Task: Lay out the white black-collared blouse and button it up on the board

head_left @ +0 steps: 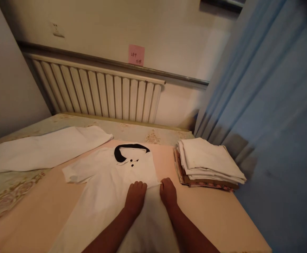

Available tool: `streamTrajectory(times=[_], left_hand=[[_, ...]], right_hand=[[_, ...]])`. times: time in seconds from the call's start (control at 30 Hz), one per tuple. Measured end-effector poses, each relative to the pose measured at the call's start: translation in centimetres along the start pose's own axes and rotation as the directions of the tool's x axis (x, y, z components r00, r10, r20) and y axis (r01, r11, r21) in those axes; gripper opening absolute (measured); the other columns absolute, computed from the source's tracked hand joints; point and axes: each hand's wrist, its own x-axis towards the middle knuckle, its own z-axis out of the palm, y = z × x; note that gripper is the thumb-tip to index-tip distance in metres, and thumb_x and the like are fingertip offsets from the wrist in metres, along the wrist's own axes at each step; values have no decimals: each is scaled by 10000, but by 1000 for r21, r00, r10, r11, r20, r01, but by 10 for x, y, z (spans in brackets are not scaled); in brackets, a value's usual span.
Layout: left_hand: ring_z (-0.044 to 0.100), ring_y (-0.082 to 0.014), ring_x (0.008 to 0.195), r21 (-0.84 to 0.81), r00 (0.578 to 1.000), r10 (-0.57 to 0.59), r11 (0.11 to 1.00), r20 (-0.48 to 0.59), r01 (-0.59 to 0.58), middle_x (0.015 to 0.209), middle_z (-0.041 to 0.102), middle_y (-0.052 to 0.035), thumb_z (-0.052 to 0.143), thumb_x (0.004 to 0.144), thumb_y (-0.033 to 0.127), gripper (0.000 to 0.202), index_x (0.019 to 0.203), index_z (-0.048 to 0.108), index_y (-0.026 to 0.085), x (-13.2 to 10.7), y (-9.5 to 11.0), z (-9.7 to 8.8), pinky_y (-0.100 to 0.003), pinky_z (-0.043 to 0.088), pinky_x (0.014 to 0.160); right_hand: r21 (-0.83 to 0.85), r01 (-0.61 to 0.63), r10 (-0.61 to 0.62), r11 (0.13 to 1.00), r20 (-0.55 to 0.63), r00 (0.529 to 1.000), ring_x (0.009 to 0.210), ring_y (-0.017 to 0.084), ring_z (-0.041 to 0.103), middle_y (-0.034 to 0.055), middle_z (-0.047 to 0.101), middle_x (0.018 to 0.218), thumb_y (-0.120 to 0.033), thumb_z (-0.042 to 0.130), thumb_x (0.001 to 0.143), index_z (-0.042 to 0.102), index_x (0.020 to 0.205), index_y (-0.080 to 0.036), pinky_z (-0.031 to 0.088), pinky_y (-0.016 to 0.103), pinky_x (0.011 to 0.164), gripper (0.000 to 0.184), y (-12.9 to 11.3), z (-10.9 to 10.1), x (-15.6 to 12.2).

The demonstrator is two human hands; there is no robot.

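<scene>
A white polo shirt with a black collar and black buttons lies face up on a peach board on the bed. My left hand rests flat on the shirt's middle, fingers together and stretched forward. Just to its right, my right hand presses on the shirt's right edge, where the side appears folded inward. The shirt's left sleeve sticks out to the left. Neither hand grips anything that I can see.
A stack of folded white and patterned cloths sits at the right of the board. White trousers lie spread at the left on the patterned bedsheet. A radiator lines the wall behind; a blue curtain hangs at the right.
</scene>
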Motion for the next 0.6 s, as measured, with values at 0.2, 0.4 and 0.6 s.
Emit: streamTrajectory(times=[0.2,0.4,0.6], left_hand=[[550,-231,917,-51,989,81,996,126,-75,959,622,-80,448,877,131,171,942,597,183,-2,5,1,-382,403,799],[549,-219,941,-235,983,-185,954,20,184,954,623,-79,428,940,351,251,945,609,177,20,-25,-15,-343,409,815],[539,-255,976,-90,896,-442,892,39,444,1010,602,-119,465,896,236,208,1014,589,119,43,-63,-18,-353,403,797]], right_hand=[[43,-10,11,999,-17,1000,773,173,485,12,520,783,-50,407,755,499,751,-223,385,277,738,196,-2,-2,0],[109,13,-10,994,-28,1000,951,184,538,61,591,976,-100,373,856,576,1024,-190,426,288,855,279,-5,-8,1],[64,146,-151,987,97,984,948,196,533,57,571,968,-203,415,947,605,1096,-215,426,306,858,241,-11,-15,2]])
